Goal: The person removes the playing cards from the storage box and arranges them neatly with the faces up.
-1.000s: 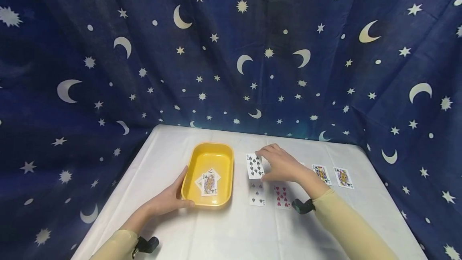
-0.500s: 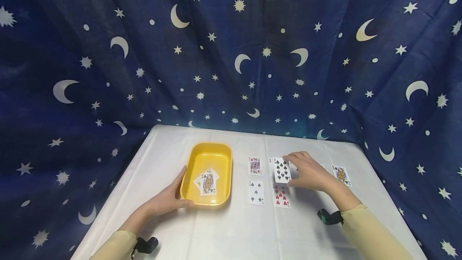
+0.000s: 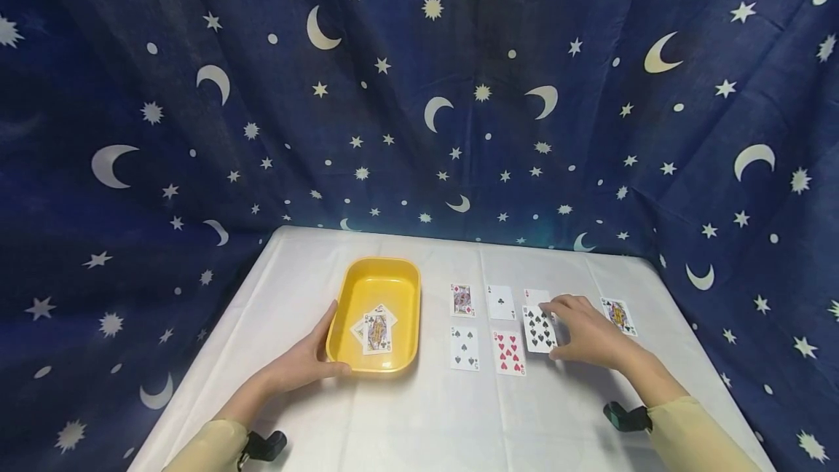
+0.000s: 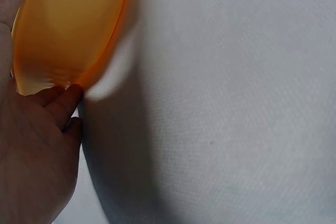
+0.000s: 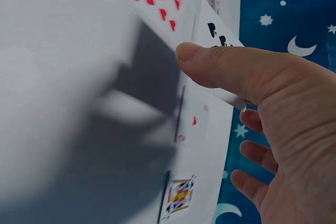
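Observation:
My right hand (image 3: 588,333) pinches a ten of spades (image 3: 539,330) between thumb and fingers, its face toward me. The held card hangs over the table just right of the nine of hearts (image 3: 509,352) and covers the lower part of a red ace (image 3: 536,296). In the right wrist view, my thumb lies across the front of the spade card (image 5: 212,35). My left hand (image 3: 301,355) grips the near left corner of a yellow tray (image 3: 411,326), thumb at the near rim and fingers along the side. Inside the tray lies a club face card (image 3: 376,333) on top of other cards.
Beside the tray, a diamond face card (image 3: 462,301) and an ace of clubs (image 3: 501,302) lie in the back row. In front is a five of spades (image 3: 465,349). Another face card (image 3: 619,317) lies far right. A starry curtain (image 3: 419,93) closes off the back.
My right hand has carried the ten of spades rightward, from above the five of spades past the nine of hearts. The back-row cards it covered now show. The left hand and tray stay put.

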Action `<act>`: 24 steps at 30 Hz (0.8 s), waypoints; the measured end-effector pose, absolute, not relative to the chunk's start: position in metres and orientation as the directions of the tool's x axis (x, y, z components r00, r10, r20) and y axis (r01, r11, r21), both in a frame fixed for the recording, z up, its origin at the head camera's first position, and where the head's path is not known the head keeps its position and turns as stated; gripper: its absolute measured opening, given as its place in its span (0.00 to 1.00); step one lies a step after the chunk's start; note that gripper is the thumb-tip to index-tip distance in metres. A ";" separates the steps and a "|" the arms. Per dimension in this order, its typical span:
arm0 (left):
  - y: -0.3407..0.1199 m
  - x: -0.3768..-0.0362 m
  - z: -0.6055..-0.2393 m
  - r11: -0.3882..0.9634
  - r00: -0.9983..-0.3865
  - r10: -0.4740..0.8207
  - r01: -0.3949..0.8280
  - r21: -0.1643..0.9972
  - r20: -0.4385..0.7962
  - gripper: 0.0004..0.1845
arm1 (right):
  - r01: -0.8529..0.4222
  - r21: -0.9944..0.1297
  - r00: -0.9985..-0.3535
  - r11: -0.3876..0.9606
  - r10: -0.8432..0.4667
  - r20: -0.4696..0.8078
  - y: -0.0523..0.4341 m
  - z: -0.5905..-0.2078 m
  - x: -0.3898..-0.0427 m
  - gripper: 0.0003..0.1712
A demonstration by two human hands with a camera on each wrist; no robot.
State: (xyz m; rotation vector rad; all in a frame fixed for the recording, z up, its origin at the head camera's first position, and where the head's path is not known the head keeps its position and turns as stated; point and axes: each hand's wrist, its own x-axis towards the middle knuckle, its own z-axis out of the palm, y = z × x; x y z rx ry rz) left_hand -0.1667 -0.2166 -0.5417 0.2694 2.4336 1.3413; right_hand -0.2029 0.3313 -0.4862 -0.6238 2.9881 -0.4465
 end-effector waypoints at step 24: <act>-0.218 -0.168 -0.547 0.504 -0.921 0.348 0.024 0.864 -0.178 0.70 | -0.345 -0.322 -0.915 0.881 -0.393 -0.093 0.351 -0.514 -0.178 0.50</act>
